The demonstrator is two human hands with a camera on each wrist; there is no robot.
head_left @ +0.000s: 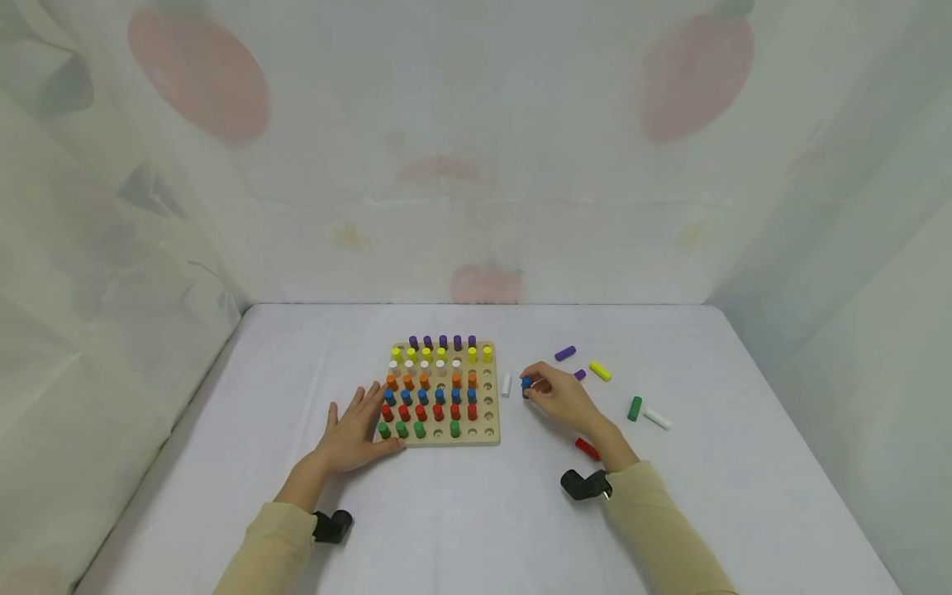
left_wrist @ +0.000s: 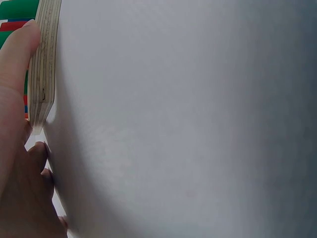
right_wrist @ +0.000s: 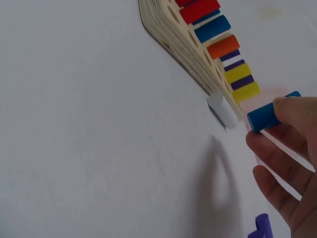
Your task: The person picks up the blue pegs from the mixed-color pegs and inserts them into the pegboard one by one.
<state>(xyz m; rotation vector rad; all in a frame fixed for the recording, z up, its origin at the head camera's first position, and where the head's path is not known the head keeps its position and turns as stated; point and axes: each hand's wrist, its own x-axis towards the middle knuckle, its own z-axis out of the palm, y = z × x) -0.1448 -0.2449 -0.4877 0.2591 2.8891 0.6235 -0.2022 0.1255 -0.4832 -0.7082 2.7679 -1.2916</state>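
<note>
A wooden pegboard [head_left: 464,440] lies on the table, with rows of purple, yellow, white, orange, blue, red and green pegs standing in its holes. My left hand [head_left: 353,438] rests at its left side, the thumb on the front edge and the other fingers spread along the left edge. In the left wrist view the thumb [left_wrist: 20,54] touches the board's layered side [left_wrist: 43,64]. Right of the board, my right hand [head_left: 561,399] pinches a blue peg [right_wrist: 264,117] between thumb and fingers, held above the table. A white peg [right_wrist: 223,110] lies between the board and that hand.
To the right lie loose pegs: a purple one [head_left: 565,353], another purple one [head_left: 579,375] partly behind the hand, a yellow one [head_left: 600,371], a green one [head_left: 635,408], a white one [head_left: 658,419] and a red one [head_left: 587,449] beside the right wrist. Patterned curtains [head_left: 476,207] surround the table.
</note>
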